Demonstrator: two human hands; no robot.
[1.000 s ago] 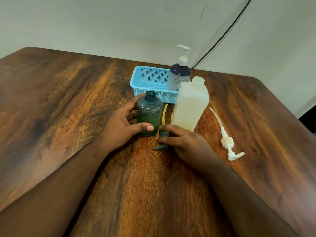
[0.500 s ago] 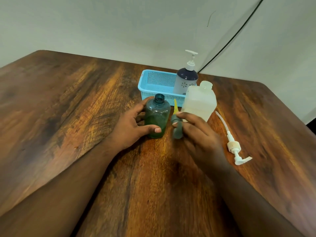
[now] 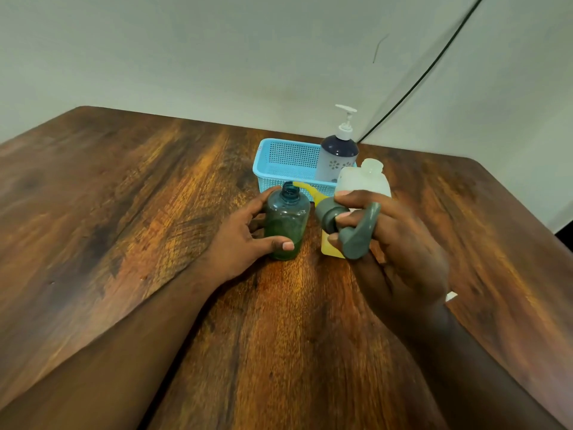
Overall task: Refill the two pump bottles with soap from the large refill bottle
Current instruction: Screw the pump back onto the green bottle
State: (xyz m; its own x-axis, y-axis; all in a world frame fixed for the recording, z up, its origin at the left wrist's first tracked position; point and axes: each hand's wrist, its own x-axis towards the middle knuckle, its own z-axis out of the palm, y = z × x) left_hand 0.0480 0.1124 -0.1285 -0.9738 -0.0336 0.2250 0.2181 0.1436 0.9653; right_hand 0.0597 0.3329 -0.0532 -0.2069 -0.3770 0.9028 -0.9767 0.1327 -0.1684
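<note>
on the wooden table [image 3: 124, 212], left hand [image 3: 242, 240] holds green bottle [image 3: 286, 225]; right hand [image 3: 400, 252] grips grey pump [image 3: 350, 225].

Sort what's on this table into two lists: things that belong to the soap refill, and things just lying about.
Belongs to the job:
- green bottle, open, held by the left hand
- grey pump head, gripped in the right hand
- large refill bottle
- dark pump bottle, standing in the basket

Lying about:
- blue basket
- black cable on the wall
</note>
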